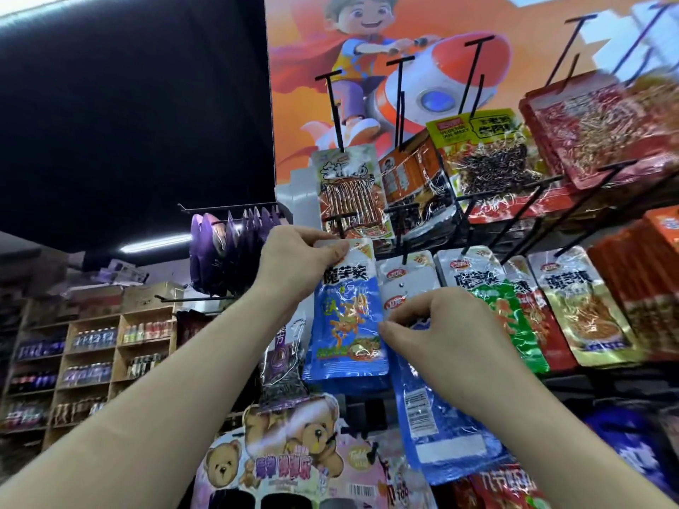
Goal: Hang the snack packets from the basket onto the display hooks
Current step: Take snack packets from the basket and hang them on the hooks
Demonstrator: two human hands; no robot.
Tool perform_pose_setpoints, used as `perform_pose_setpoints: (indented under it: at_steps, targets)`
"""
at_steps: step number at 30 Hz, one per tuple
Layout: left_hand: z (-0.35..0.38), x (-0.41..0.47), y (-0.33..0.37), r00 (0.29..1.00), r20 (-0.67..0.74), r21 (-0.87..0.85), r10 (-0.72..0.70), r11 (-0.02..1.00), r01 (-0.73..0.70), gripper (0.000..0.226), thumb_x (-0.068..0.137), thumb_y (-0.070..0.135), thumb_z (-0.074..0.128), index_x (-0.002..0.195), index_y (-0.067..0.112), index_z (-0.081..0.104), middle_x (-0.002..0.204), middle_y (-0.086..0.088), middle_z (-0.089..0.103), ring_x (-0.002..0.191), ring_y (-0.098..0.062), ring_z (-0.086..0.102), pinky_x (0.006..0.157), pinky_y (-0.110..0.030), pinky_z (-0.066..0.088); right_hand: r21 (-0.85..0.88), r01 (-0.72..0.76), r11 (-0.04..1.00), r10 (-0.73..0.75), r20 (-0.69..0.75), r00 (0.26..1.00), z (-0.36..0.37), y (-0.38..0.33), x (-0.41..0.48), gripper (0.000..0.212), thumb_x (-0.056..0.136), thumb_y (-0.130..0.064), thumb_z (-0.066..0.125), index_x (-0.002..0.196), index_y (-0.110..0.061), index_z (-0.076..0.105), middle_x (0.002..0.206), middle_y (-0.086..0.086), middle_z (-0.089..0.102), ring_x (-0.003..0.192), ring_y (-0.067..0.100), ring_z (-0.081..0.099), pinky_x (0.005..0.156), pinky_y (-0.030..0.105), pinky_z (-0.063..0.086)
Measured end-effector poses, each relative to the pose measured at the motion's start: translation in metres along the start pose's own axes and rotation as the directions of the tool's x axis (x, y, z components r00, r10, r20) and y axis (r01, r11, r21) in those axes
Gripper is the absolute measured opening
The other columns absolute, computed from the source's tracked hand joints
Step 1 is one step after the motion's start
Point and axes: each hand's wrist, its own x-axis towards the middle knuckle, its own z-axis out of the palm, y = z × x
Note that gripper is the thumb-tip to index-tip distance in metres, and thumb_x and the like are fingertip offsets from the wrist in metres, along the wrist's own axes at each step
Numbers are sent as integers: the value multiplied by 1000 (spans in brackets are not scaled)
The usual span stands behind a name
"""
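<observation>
Left hand: thumb and fingers pinch the white top edge of the blue packet, which hangs upright below the hand. This top edge sits just under the T-shaped tip of a black hook. Whether the packet's hole is on the hook cannot be told.

Right hand: fingers are curled and pinch a second packet near its top. That packet hangs tilted, back label toward the camera, just right of the blue packet.

Clearance:
- **Left:** open room from the blue packet to the purple packets.
- **Right:** a green packet hangs close.
- **Above:** a striped packet overlaps the hook tip.
</observation>
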Motion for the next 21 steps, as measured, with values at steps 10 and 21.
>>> perform_pose_setpoints:
  at_steps: [10,21]
  targets:
    - [1,16,2,917,133,-201,-377,896,397,14,66,14,81,78,7,75,86,-12,74,75,-28,68,67,-35,57,82,-19,996,19,3,1000,-1,4,8,29,86,-38,70,66,-17,71,66,-2,69,47,8,53,52,26,46]
    - [6,10,-13,937,-42,-242,-346,914,326,15,75,16,80,83,5,74,69,-6,60,49,-12,35,41,-19,28,59,9,998,-11,24,1000,5,9,13,27,86,-34,70,66,-16,71,40,-6,46,31,6,35,43,20,31]
